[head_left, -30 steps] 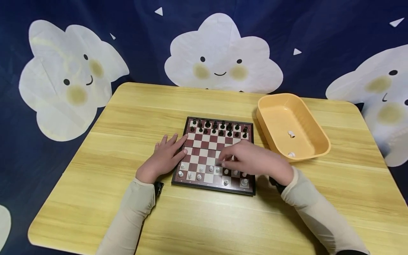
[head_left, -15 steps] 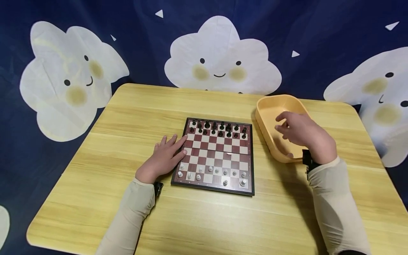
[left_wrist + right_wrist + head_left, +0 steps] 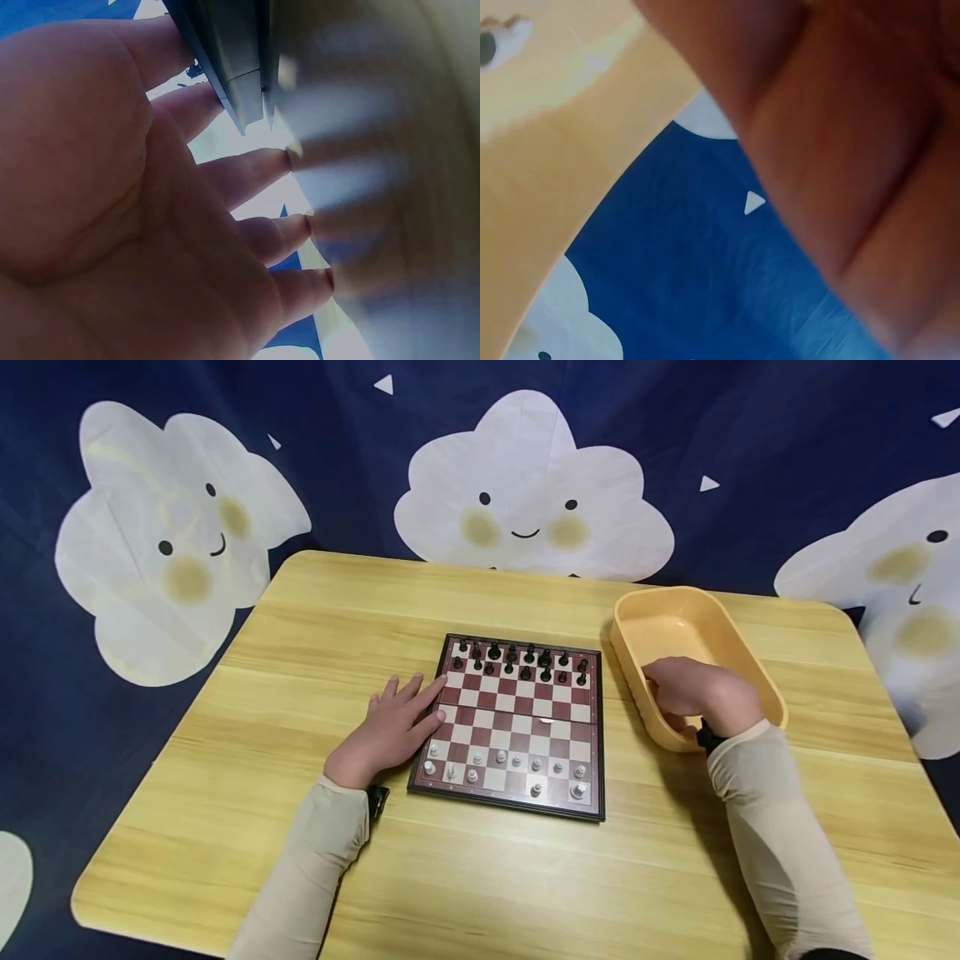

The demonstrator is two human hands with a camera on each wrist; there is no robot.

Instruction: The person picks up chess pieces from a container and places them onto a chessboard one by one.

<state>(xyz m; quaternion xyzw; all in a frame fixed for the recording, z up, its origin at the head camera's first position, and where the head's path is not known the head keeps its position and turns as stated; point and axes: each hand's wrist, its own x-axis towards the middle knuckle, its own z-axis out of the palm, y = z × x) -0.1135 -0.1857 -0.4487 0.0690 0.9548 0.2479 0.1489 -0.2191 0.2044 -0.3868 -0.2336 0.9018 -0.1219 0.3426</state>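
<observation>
A folding chessboard (image 3: 517,724) lies on the table. Black chess pieces (image 3: 527,672) stand in two rows at its far side, and several white chess pieces (image 3: 536,789) stand on the near side. My left hand (image 3: 390,731) rests at the board's left edge with fingers spread, thumb and forefinger touching the frame. My right hand (image 3: 701,689) reaches down into the orange plastic basin (image 3: 626,672), its fingertips hidden by the hand and the wall. A white chess piece (image 3: 506,41) with a dark underside shows in the right wrist view, apart from the visible palm.
The wooden table (image 3: 247,777) extends around the board and basin. The basin stands right of the board, its raised rim beside my right wrist. A dark blue cloth (image 3: 352,460) with cloud faces hangs behind the table.
My right hand has moved from above the board rightward to the basin, then lower into it. The left hand keeps its place on the board's edge.
</observation>
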